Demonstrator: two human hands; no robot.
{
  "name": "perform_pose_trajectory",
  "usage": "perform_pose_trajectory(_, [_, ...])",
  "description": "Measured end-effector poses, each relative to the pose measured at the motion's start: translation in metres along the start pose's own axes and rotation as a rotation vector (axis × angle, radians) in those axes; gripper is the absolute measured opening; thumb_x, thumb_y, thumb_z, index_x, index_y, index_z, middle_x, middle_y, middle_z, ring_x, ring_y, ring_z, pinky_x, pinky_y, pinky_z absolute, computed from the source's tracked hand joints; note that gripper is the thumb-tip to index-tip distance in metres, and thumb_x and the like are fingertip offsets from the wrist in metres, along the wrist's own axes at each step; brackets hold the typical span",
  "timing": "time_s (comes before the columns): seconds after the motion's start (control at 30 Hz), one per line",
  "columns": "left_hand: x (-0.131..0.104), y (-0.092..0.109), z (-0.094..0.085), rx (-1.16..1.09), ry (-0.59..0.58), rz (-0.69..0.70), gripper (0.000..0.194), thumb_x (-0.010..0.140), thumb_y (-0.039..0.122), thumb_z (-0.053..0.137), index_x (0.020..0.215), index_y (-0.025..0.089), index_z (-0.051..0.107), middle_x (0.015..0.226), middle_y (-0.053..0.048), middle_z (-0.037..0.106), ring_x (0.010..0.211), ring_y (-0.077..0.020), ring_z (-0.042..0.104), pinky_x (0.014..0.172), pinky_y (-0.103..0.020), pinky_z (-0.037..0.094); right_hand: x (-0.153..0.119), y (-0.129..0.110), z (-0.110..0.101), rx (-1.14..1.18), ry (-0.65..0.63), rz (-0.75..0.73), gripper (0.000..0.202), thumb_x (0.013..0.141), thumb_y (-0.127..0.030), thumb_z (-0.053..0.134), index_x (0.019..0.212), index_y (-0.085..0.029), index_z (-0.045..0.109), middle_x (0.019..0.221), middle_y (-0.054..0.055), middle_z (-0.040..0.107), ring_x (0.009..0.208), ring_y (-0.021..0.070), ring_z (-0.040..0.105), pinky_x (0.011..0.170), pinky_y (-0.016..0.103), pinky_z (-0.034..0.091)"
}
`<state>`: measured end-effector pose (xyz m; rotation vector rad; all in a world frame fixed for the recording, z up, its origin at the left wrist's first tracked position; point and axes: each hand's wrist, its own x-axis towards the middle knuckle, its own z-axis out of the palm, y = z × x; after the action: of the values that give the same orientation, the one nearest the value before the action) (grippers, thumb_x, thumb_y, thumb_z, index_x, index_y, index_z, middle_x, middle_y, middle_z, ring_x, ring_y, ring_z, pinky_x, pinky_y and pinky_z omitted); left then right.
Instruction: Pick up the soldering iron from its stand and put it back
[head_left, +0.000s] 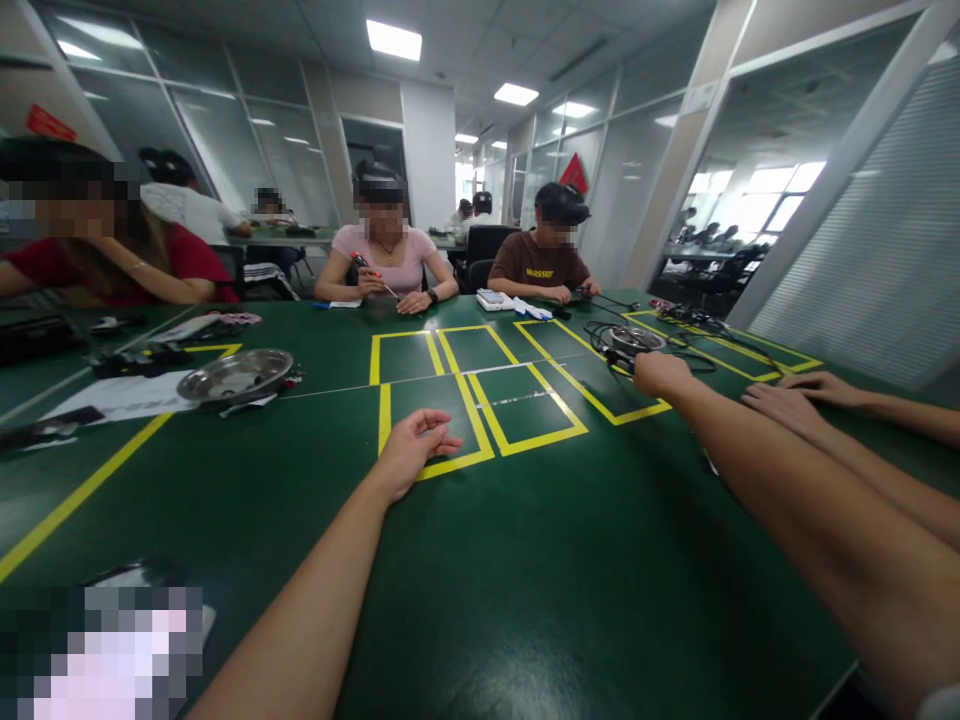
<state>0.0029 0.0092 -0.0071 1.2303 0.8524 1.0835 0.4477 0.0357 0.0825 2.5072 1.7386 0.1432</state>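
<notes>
My left hand (pixel 420 445) rests over the near-left yellow-taped rectangle (pixel 456 465) on the green table (pixel 525 560), fingers loosely curled but apart, holding nothing. Reaching to the right, my right hand (pixel 661 375) is closed on a black cable bundle (pixel 619 358). Beside that bundle sits a round metal dish (pixel 637 338), with dark cables looped around it. My fingertips on the right are partly hidden by the back of the hand.
Another person's hands (pixel 787 400) lie on the table at the right. A metal bowl (pixel 236 376) stands on papers at the left. Across the table, one person holds a red screwdriver (pixel 367 265); a white device (pixel 495 299) lies near another. A pixelated object fills the lower left.
</notes>
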Motion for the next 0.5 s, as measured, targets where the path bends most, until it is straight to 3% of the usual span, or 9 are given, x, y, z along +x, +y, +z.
perform_pose_trajectory(0.13, [-0.0011, 0.0033, 0.0026, -0.03, 0.008, -0.017, 0.017, 0.084, 0.014, 0.063, 0.099, 0.011, 0.056, 0.089, -0.007, 0.064, 0.077, -0.0169, 0.07, 0.073, -0.03, 0.058, 0.0022, 0.002, -0.0019, -0.13, 0.019, -0.077, 0.027, 0.085, -0.013, 0.052, 0.103, -0.006, 0.071, 0.111, 0.027, 0.065, 0.109, 0.0338, 0.061, 0.091, 0.047, 0.043])
perform_pose_trajectory(0.5, [-0.0018, 0.0012, 0.0017, -0.039, 0.015, 0.005, 0.028, 0.075, 0.017, 0.074, 0.096, 0.012, 0.057, 0.087, -0.006, 0.065, 0.077, -0.0176, 0.07, 0.074, -0.031, 0.058, 0.0061, -0.0041, -0.0015, -0.259, 0.003, -0.159, 0.032, 0.082, -0.014, 0.054, 0.108, -0.008, 0.071, 0.109, 0.025, 0.066, 0.101, 0.0356, 0.063, 0.084, 0.048, 0.047])
